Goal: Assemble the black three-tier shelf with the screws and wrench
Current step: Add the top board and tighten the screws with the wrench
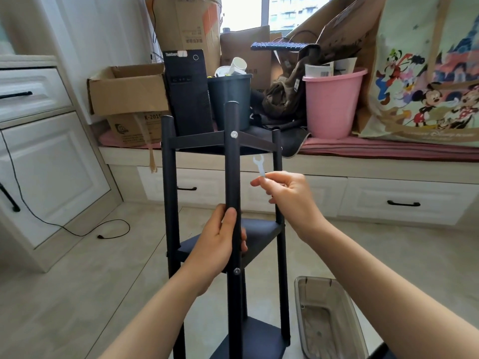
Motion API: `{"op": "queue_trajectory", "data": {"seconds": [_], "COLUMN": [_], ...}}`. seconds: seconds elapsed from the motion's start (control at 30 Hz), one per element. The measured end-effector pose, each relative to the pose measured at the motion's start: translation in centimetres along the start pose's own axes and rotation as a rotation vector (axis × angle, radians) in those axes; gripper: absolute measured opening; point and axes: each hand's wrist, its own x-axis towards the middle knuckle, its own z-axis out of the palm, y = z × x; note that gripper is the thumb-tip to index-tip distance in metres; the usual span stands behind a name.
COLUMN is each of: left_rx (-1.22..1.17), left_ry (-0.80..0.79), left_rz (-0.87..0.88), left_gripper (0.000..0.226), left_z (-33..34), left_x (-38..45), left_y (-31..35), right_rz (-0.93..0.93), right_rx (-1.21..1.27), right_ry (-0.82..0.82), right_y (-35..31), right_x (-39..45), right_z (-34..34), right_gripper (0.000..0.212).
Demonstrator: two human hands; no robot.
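Fingers of the left hand (220,239) curl round the black shelf's front pole (232,177); right hand (287,195) pinches a small white wrench (260,165), its head above the fingertips.

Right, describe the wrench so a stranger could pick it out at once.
Find the black shelf standing upright in the middle of the floor. Just right of its front pole, the right hand pinches the wrench: a flat, open-ended tool, the only white piece against the dark frame.
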Motion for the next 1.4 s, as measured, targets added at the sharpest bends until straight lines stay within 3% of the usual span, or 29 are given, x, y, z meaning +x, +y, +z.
{"op": "queue_trajectory", "data": {"seconds": [0.37, 0.83, 1.13, 1.23, 1.4], "left_rx": [0.063, 0.067, 0.094, 0.087, 0.174], "left_ry": [-0.021, -0.013, -0.008, -0.006, 0.065], "left_rz": [0.076, 0.114, 0.109, 0.104, 0.170], "left_gripper": [0.029, 0.032, 0.053, 0.047, 0.015], "left_z": [-0.5, -0.7, -1.1, -1.1, -1.3], "left_x": [-0.4, 0.0, -0.4, -0.6, -0.5], "left_y": [-1.2, -1.5, -0.9, -0.7, -0.7], "right_rz": [0.061, -0.008, -0.097, -0.102, -0.089], "right_rx": [0.076, 0.172, 0.180, 0.192, 0.211], "right_ry": [-0.122, -0.089, -0.002, 0.015, 0.035], "right_y": [-0.4, -0.7, -0.8, -0.7, -0.3], "right_x": [0.3, 1.7, 2.3, 2.4, 2.5], "right_z": [1.1, 2.1, 2.6, 2.9, 3.5], "right_gripper": [0.019, 0.028, 0.026, 0.016, 0.014]}}
